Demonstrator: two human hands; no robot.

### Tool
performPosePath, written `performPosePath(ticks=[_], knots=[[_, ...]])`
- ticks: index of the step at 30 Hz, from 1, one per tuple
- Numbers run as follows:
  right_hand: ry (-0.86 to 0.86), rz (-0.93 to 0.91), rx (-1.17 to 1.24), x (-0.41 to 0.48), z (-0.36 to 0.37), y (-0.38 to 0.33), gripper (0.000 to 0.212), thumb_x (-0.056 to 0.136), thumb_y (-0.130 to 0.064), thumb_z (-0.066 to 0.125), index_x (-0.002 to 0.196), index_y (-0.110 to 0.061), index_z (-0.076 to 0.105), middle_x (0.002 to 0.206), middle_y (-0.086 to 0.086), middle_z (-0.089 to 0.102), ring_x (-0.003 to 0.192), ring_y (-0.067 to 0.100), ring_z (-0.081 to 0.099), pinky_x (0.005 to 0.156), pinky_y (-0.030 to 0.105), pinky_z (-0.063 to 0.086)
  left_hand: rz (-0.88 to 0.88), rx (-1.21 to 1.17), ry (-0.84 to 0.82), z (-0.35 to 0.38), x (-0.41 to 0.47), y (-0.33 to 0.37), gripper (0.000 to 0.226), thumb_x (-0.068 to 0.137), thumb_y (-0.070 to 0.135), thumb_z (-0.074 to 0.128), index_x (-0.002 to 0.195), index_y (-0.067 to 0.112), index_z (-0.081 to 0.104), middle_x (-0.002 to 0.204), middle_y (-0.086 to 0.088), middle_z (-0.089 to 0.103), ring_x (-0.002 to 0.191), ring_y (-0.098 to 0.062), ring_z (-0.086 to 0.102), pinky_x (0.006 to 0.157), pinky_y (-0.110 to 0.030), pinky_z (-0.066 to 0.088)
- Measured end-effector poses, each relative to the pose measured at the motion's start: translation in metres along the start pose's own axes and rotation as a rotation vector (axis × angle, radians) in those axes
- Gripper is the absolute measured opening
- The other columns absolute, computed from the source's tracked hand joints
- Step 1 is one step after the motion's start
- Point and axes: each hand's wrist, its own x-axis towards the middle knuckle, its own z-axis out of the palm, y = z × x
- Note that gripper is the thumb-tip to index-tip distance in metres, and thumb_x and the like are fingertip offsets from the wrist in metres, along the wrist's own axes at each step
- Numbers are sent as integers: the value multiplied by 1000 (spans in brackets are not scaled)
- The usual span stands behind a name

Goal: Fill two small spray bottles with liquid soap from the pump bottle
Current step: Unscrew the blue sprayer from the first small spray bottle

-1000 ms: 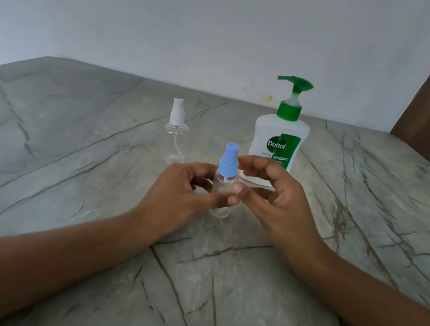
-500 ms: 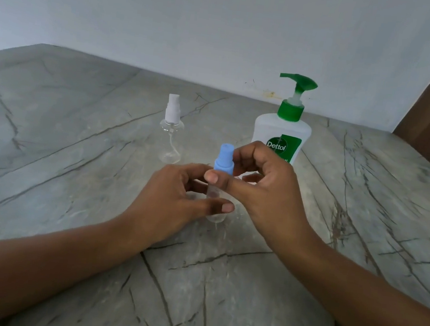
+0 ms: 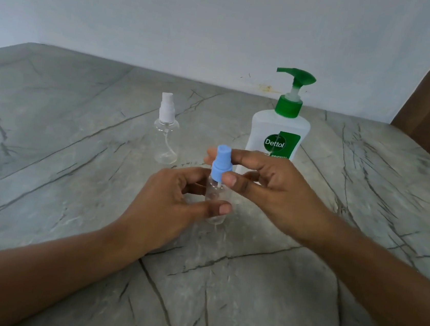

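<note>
Blue plastic of the spray head (image 3: 222,163) is pinched in the right hand (image 3: 272,193). The thumb sits low on the near side of its collar and the forefinger wraps round behind its top. That grip is closed on the head alone; the other fingers curl loosely and hold nothing.

Directly beneath it, the left hand (image 3: 174,203) clasps the small clear bottle (image 3: 216,200), thumb across the front and fingers round the back. I cannot tell whether the bottle's base touches the surface (image 3: 50,144).

One grip steadies the body so the other can work the head off the neck. A thin dip tube (image 3: 218,183) showing under the collar suggests the head is already raised from it. Both forearms come in low from the near edge, wrists converging.

Just beyond the right grip stands the pump bottle (image 3: 278,135), upright, with its nozzle pointing left. Beyond and left of the left grip, well apart, stands the second spray bottle (image 3: 165,133), white-capped and apparently empty. Neither small bottle looks filled yet.
</note>
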Motion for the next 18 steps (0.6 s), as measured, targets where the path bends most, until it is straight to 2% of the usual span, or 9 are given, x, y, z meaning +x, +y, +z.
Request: performPosePath(ticks=[2,3,5,7,10,13,14,16,18], knots=[[-184,79,17,1,-13,-1,54,81,-35,68,133,-32,50,134,-18,54,121,-1,51,101,29,45,2,-17,-11,0,0,0,30,67,23,78,95,24,71,88,15,72,87,3,65,77,-7,43],[-206,101,8,2,-15,-2,59,78,-37,72,132,-35,49,132,-21,53,122,-3,49,98,28,46,2,-16,-13,0,0,0,31,66,23,78,96,25,71,89,16,72,87,4,65,76,-6,42],[-77,107,-7,2,-10,-4,55,67,-42,79,116,-36,56,114,-20,62,107,-8,54,80,16,48,2,-16,-11,1,0,1,28,66,22,79,93,24,71,86,16,72,84,5,64,72,-5,41],[126,75,-70,2,1,-7,47,61,-43,84,97,-26,59,90,-11,63,82,-5,56,63,9,41,7,-18,-13,0,1,1,26,65,25,79,90,24,71,86,14,72,84,5,64,70,-5,41],[238,18,-172,3,8,-10,37,64,-36,83,86,-19,59,76,-10,59,69,-3,52,58,8,38,9,-9,-14,0,1,1,32,60,38,74,91,28,71,87,15,71,85,6,64,72,-4,41],[112,25,-152,5,-4,-14,27,73,-27,78,96,-22,66,90,-10,68,83,-4,59,67,10,41,16,2,-22,0,1,0,31,61,39,73,89,27,71,86,13,72,83,3,65,72,-6,43],[29,49,-128,5,-10,-15,32,77,-22,76,107,-26,65,99,-10,69,92,-4,61,74,13,44,15,2,-21,1,1,0,31,60,39,73,88,25,71,85,12,72,82,2,65,72,-7,43],[-155,121,-75,5,-22,-18,57,80,-21,72,131,-33,50,118,-11,66,108,-3,58,94,26,47,11,-9,-22,1,1,-1,34,59,41,72,89,26,72,86,14,72,83,2,65,74,-6,43],[-231,183,-46,4,-29,-22,77,72,-34,74,139,-40,38,125,-14,61,115,-3,54,99,30,43,13,-3,-32,1,1,-1,38,59,44,71,94,28,71,88,16,72,86,2,65,77,-8,44]])
